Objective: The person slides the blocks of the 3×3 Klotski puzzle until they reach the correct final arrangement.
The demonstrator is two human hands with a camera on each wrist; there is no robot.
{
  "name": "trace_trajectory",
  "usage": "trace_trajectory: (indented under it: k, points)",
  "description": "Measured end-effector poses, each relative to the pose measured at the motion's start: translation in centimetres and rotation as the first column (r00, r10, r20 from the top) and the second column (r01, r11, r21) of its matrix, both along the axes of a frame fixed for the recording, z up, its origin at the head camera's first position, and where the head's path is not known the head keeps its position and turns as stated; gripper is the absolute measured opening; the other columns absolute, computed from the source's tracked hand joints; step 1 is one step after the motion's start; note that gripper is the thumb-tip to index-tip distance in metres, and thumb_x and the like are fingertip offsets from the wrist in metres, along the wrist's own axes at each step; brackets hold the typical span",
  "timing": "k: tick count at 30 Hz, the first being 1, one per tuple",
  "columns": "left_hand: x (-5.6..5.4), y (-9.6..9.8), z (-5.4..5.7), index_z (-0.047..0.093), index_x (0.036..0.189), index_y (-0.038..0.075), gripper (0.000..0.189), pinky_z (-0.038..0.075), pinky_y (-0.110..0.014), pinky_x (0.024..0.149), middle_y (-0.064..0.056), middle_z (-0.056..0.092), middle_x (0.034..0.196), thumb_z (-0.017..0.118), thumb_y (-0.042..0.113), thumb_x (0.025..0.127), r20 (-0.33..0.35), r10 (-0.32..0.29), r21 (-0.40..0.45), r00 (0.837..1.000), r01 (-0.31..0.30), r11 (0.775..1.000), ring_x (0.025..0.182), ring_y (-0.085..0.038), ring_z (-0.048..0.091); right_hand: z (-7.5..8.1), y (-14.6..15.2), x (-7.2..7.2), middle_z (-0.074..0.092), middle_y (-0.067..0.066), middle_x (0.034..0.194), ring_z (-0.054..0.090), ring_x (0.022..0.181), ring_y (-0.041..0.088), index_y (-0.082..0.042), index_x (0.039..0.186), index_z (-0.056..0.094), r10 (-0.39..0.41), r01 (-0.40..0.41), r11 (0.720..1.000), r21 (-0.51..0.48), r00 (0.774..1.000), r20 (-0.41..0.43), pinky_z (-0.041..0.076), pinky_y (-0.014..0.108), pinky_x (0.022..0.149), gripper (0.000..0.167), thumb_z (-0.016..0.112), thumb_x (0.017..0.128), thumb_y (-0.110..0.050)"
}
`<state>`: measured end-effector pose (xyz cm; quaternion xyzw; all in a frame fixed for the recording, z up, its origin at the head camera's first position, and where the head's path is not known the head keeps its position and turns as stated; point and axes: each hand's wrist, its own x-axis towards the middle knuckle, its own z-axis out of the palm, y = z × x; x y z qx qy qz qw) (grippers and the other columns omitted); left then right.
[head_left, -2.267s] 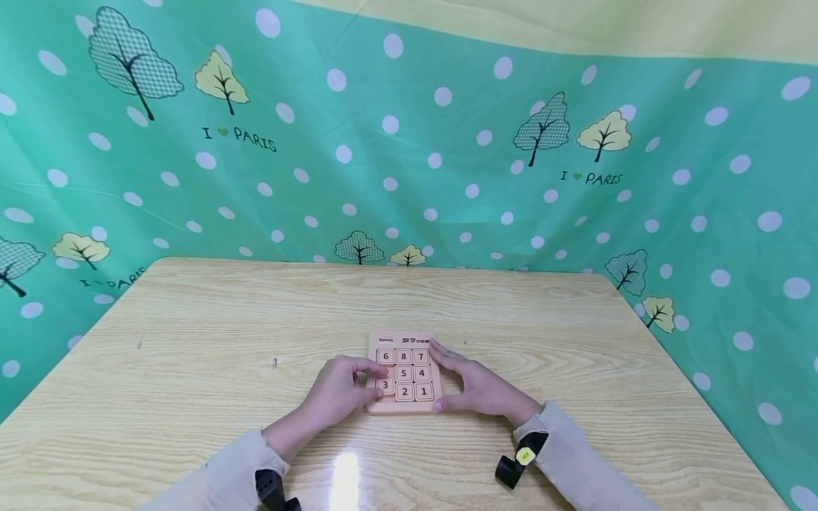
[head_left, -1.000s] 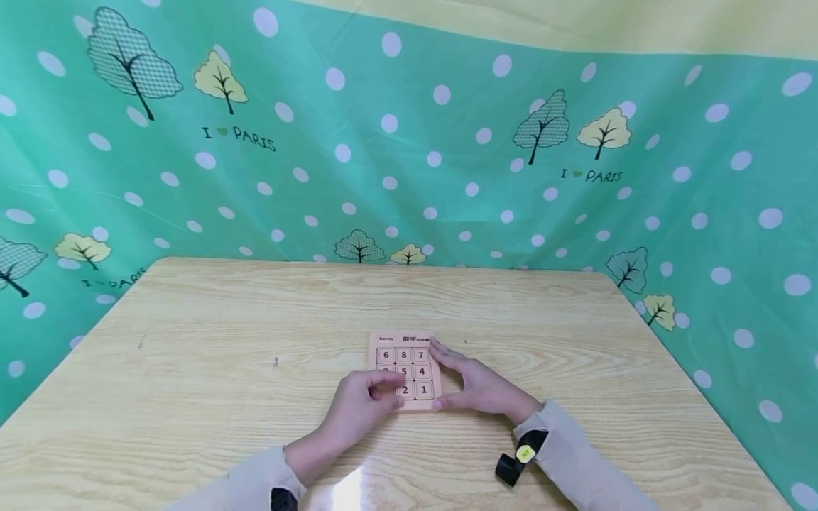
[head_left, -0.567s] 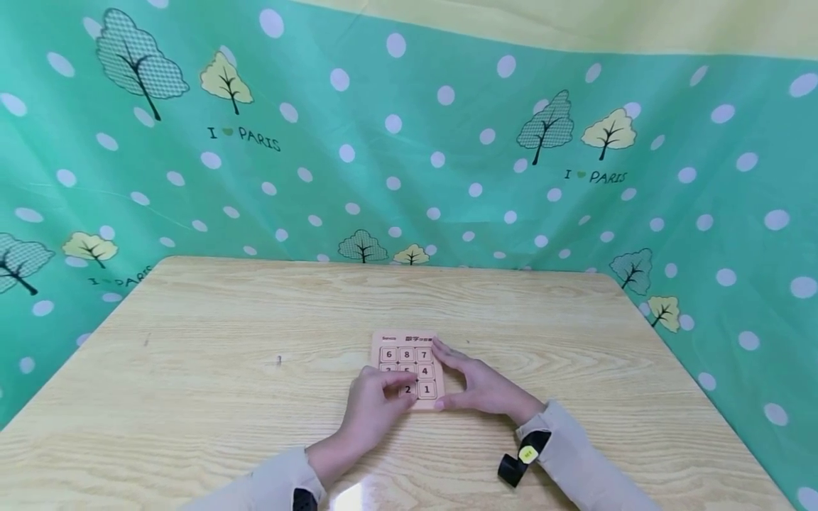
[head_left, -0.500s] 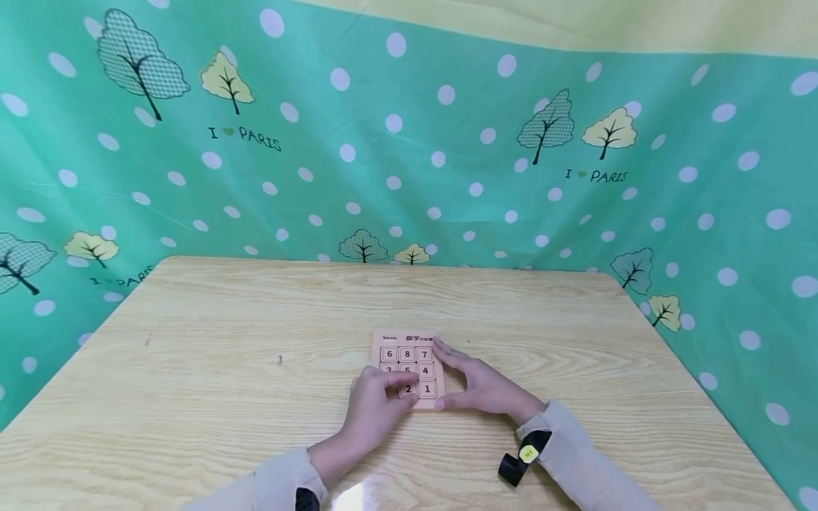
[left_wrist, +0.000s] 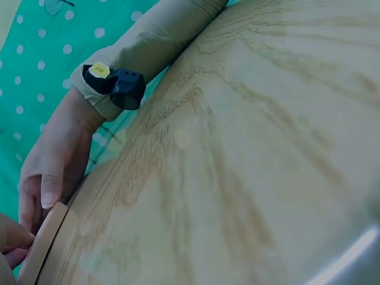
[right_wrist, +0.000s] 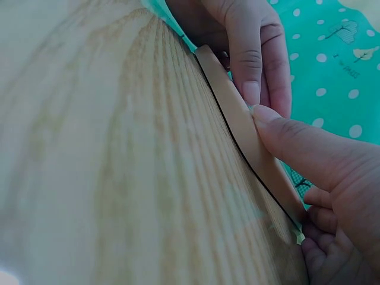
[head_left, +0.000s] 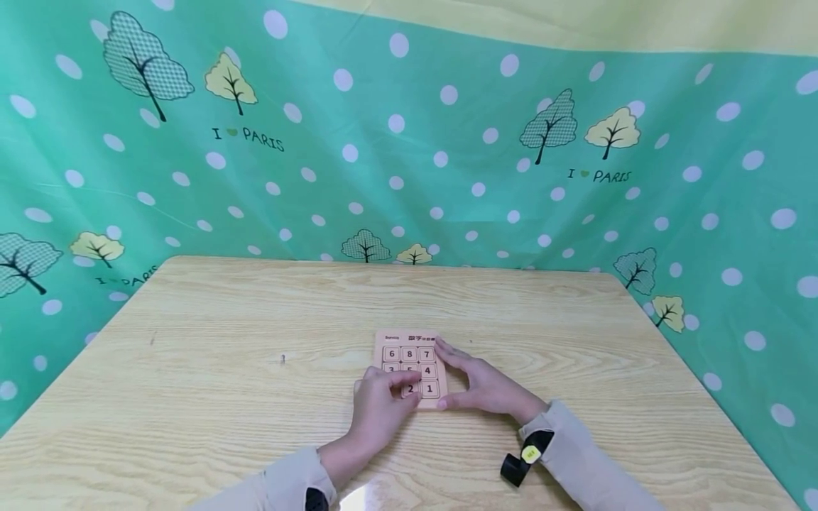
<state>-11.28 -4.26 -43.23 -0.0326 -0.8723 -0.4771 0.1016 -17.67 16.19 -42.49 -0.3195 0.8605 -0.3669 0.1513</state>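
A pink sliding number puzzle (head_left: pixel 409 339) lies flat on the wooden table; the 6, 8 and 7 tiles form its top row. My left hand (head_left: pixel 377 408) comes in from the left, with thumb and index finger bent over the lower and upper edges of the 2 tile (head_left: pixel 411 389). It covers the bottom-left corner of the grid and partly hides the 3 and 5 tiles. On the opposite side, my right hand (head_left: pixel 482 387) grips the frame's right edge between thumb and fingers. In the right wrist view, the right thumb (right_wrist: pixel 297 136) presses on the puzzle's side edge (right_wrist: pixel 231 119).
The wood-grain table (head_left: pixel 224 355) stretches around the puzzle on all sides. Behind it hangs a green dotted cloth (head_left: pixel 441 156) with printed trees. A black wrist strap with a yellow marker (head_left: pixel 530 454) sits on the right sleeve.
The 3 tile has moved from the bottom row up to the middle row. My left hand has left it and shifted right to the 2 tile. My right hand has kept its grip.
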Motion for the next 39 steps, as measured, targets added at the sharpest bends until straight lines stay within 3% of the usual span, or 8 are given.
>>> trace_trajectory:
  k: [13,25,32,39]
  points:
    - [-0.1,0.3,0.2,0.075,0.096,0.015,0.026,0.027,-0.032,0.075,0.005,0.052,0.073,0.075,0.012,0.07,0.004,0.018,-0.009,1.0,-0.018,1.0,0.073,-0.01,0.039,0.1,0.1,0.1,0.011,0.002,0.157,0.012,0.143,0.027,-0.012,0.149,0.025,0.003,-0.003,1.0,-0.008,1.0,-0.006,0.015,0.049,0.112,0.092,0.074,0.077,-0.043]
    - [0.0,-0.8,0.1,0.075,0.095,0.011,0.031,0.037,-0.02,0.06,-0.001,0.054,0.077,0.067,-0.005,0.07,0.008,-0.035,0.107,0.999,0.034,0.994,0.073,-0.014,0.042,0.0,0.1,-0.1,0.011,0.003,0.157,0.013,0.143,0.027,-0.011,0.149,0.025,0.006,-0.006,1.0,0.004,1.0,-0.014,0.017,0.047,0.112,0.093,0.073,0.077,-0.045]
    - [0.2,-1.1,0.2,0.074,0.097,0.01,0.034,0.04,-0.02,0.064,-0.002,0.061,0.086,0.064,-0.006,0.069,0.032,-0.024,0.13,0.999,0.02,0.991,0.076,-0.015,0.045,0.0,0.0,-0.1,0.01,-0.002,0.157,0.012,0.143,0.021,-0.014,0.149,0.024,-0.007,0.007,1.0,0.015,1.0,0.0,0.016,0.043,0.113,0.095,0.074,0.076,-0.047]
    - [0.3,-1.5,0.2,0.074,0.097,0.011,0.037,0.041,-0.021,0.07,-0.003,0.062,0.09,0.063,-0.009,0.068,0.045,-0.002,0.138,0.999,-0.005,0.99,0.08,-0.014,0.047,-0.1,0.0,-0.1,0.01,0.0,0.157,0.012,0.143,0.025,-0.013,0.149,0.024,-0.001,0.001,1.0,0.006,1.0,-0.008,0.016,0.045,0.113,0.094,0.074,0.076,-0.046]
